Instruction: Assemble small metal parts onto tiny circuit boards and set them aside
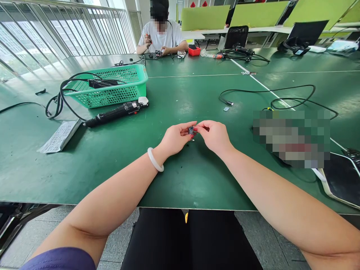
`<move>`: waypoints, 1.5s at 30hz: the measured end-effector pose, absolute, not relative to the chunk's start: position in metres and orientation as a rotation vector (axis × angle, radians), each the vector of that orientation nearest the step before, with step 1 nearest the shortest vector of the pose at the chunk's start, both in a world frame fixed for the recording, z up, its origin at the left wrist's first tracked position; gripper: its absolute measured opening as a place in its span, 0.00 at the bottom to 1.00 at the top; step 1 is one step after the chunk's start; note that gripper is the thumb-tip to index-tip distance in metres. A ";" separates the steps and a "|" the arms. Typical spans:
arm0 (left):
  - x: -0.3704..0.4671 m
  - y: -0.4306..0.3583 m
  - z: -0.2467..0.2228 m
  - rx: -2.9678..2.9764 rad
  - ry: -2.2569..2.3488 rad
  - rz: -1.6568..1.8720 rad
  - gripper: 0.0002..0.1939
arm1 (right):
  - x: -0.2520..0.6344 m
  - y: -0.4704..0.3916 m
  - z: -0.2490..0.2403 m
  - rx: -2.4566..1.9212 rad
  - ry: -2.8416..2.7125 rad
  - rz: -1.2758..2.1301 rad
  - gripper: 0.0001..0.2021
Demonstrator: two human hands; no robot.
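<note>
My left hand (174, 138), with a white bracelet (155, 159) on its wrist, pinches a small dark circuit board (191, 130) between thumb and fingers. From the other side my right hand (215, 135) meets it, thumb and forefinger closed together at the board's right edge. Whatever lies between those right fingertips is too small to make out. Both hands are held over the near middle of the green table (180, 176). Just under the board a small pale piece (192, 140) shows, partly hidden by the fingers.
Left of my hands lie a black electric screwdriver (116, 113), a green basket (111, 98) with cable and a paper pad (60, 135). A cable (253, 90), a blurred-out object (292, 138) and a black-screened device (341, 176) lie right. Opposite sits a person (161, 35) handling small parts.
</note>
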State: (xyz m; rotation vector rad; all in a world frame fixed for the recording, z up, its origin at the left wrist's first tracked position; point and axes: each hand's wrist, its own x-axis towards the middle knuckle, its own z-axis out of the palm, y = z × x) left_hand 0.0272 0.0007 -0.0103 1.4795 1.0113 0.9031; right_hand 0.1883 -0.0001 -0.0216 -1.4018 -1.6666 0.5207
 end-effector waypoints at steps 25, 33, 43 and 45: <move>0.031 -0.008 -0.002 1.321 0.998 1.014 0.26 | 0.179 -0.006 -0.019 -1.355 -1.754 0.284 0.09; 0.031 -0.006 0.001 1.252 1.005 1.039 0.22 | 0.178 -0.006 -0.019 -1.337 -1.755 0.301 0.08; 0.023 0.010 0.002 1.064 1.144 1.109 0.22 | 0.182 0.002 -0.027 -1.486 -1.948 0.373 0.07; 0.021 0.012 -0.003 1.014 1.165 1.088 0.21 | 0.179 0.005 -0.032 -1.475 -2.099 0.353 0.06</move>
